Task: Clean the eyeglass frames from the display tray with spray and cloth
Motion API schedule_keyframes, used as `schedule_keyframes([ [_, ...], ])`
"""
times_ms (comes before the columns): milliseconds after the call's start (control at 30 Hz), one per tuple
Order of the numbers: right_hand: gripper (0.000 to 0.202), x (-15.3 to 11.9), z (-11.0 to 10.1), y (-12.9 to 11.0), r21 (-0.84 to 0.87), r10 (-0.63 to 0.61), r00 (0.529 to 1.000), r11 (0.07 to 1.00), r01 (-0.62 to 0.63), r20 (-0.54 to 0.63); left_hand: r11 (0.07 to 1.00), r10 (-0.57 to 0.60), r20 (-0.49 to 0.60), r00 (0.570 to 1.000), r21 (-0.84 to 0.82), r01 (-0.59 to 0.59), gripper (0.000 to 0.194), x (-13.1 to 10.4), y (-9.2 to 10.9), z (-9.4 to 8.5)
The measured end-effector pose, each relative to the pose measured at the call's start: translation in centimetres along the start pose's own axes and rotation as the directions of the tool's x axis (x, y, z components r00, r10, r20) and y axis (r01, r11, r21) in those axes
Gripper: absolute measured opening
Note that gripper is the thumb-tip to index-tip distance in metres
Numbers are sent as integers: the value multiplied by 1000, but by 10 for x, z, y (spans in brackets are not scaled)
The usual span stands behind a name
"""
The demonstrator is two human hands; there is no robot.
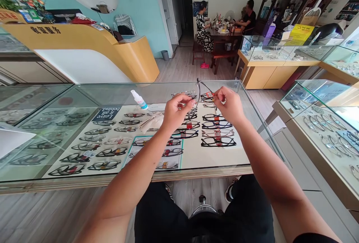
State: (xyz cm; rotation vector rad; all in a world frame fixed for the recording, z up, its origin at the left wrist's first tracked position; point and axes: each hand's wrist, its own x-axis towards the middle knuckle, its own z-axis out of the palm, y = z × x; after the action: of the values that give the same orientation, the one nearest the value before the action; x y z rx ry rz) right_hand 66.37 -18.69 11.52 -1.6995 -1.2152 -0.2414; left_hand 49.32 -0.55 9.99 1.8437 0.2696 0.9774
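Note:
A pair of eyeglasses [199, 94] is held up above the glass counter, between my two hands. My left hand [178, 112] is closed, pinching the glasses at the front near the lenses. My right hand [230, 105] is closed with its fingertips at the end of one thin dark temple. The fingers partly hide the lenses. A crumpled pale cloth [151, 122] lies on the counter by my left forearm. Behind it a white spray bottle [139, 100] with a blue band stands on the glass.
Rows of eyeglasses [218, 142] lie inside the glass display counter [224, 169] under my arms. Another display case [322, 130] stands at the right. Further back are a wooden reception desk [134, 61] and two people seated at a cluttered table [221, 32].

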Motion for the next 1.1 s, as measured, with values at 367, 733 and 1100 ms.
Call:
schedule_keyframes([
  [367, 28, 1, -6, 13, -456, -145, 979, 888, 63, -146, 998, 45, 150, 988, 43, -52, 37, 9, -4, -10],
  [733, 10, -18, 23, -23, -111, -102, 986, 990, 87, -133, 994, -61, 45, 997, -91, 65, 39, -6, -2, 9],
  [1100, 56, -16, 28, -8, -89, -29, 991, 996, 17, -133, 997, -30, -3, 1000, -78, 29, 42, -12, 5, 15],
])
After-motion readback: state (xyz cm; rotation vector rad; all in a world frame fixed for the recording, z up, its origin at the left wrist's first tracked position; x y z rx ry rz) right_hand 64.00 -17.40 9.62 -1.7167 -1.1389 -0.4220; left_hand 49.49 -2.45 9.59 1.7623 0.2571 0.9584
